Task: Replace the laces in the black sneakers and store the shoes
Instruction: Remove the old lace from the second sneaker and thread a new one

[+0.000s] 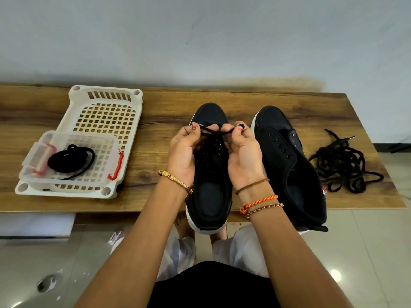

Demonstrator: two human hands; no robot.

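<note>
We pinch the lace (216,131) taut between left hand (185,150) and right hand (241,152) over the shoe (209,192) at the surface's (155,174) near edge. It's limp and light; best held near its tips.

black sneakers (287,156), perhaps navy insoles; cream basket (104,112).

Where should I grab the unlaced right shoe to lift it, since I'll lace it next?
Probably the heel rim of the right shoe, reached from the near table edge: the heel overhangs toward you, the collar gapes open with no lace, and both hands are on the other shoe.
</note>
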